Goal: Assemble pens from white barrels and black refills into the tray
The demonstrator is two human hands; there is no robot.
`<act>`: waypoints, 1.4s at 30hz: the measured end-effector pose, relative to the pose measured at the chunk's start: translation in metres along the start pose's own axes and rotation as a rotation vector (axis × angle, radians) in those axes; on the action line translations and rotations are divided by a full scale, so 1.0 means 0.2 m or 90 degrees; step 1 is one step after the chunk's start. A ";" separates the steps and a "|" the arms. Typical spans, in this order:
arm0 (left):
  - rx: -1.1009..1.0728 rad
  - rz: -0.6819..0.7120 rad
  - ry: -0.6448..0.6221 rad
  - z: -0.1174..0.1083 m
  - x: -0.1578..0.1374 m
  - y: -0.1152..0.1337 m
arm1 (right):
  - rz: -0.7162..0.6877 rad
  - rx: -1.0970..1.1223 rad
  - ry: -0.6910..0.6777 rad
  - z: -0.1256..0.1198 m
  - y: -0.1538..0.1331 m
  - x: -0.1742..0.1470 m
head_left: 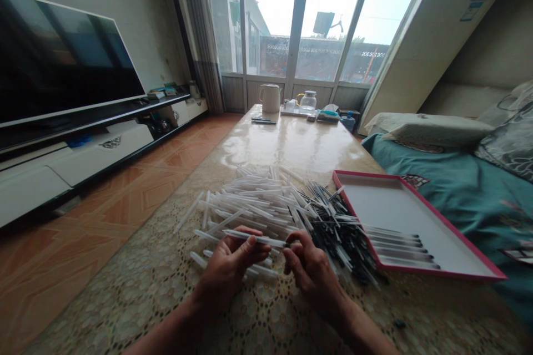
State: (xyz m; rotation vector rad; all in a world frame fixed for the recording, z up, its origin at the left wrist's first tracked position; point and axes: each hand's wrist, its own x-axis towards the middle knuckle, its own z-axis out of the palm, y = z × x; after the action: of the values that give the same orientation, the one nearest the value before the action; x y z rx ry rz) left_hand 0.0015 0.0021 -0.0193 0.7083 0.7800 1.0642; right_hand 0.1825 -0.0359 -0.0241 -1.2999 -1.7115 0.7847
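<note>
My left hand [235, 258] is closed around a white pen barrel [254, 237], held nearly level over the table. At its right end sits a small dark end piece [287, 244], pinched by the fingers of my right hand [306, 260]. Whether that piece is fully seated in the barrel cannot be made out. Behind my hands lies a heap of loose white pen barrels [254, 197]. Touching it on the right is a pile of thin black-and-clear pen refills [333, 227]. Several pens [400, 244] with dark ends lie side by side in a shallow red-rimmed box [449, 222].
A patterned cover spreads over the long table [137, 277]. At its far end stand a pale jug [270, 99], a glass pitcher [308, 101] and a tissue pack [328, 115]. A small black bit [400, 324] lies near the front right. A green-covered couch [441, 169] borders the right side.
</note>
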 end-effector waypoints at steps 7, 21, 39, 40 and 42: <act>0.012 0.003 -0.026 0.00 0.00 -0.01 | 0.043 -0.001 -0.012 0.01 0.01 -0.01; 0.003 0.006 -0.021 -0.01 0.01 -0.02 | 0.003 -0.026 -0.006 0.01 0.04 0.00; 0.018 0.025 -0.029 -0.01 0.00 -0.03 | 0.066 0.075 -0.014 0.04 0.04 0.00; 0.023 0.028 -0.032 -0.01 0.00 -0.02 | 0.077 0.091 -0.017 0.04 0.04 0.00; 0.038 0.034 -0.038 0.00 -0.01 -0.02 | 0.100 0.121 -0.020 0.05 0.05 0.00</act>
State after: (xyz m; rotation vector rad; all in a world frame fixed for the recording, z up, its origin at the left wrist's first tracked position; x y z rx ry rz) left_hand 0.0029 -0.0010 -0.0230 0.8124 0.7470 1.0663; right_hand 0.1787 -0.0336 -0.0367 -1.3070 -1.5310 1.0375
